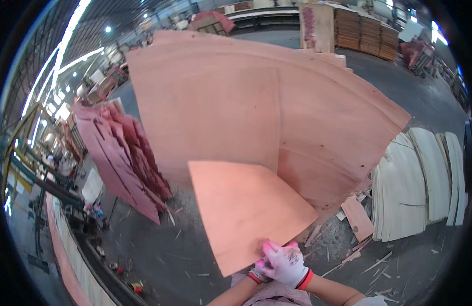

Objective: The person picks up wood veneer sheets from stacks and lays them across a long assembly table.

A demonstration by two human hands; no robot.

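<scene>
A small orange-pink veneer sheet [247,210] tilts up in front of me, its near edge close to my body. My right hand [289,264], in a pink-stained white glove with a red cuff, grips that near edge. Tucked against it is my left hand [261,270], also gloved; the right hand covers much of it, so its hold is unclear. Beyond the small sheet lies a broad stack of pinkish veneer sheets [213,107]. One sheet's straight edge runs down the middle of its top. The small sheet overlaps the stack's near side in view.
Pink-stained veneer sheets [121,153] lean in a bundle at left. Pale veneer stacks [400,191] stand at right. Wood scraps [377,264] litter the dark floor [174,252]. A long conveyor-like frame [90,256] runs along the lower left. Brown sheet stacks [364,32] stand farther back.
</scene>
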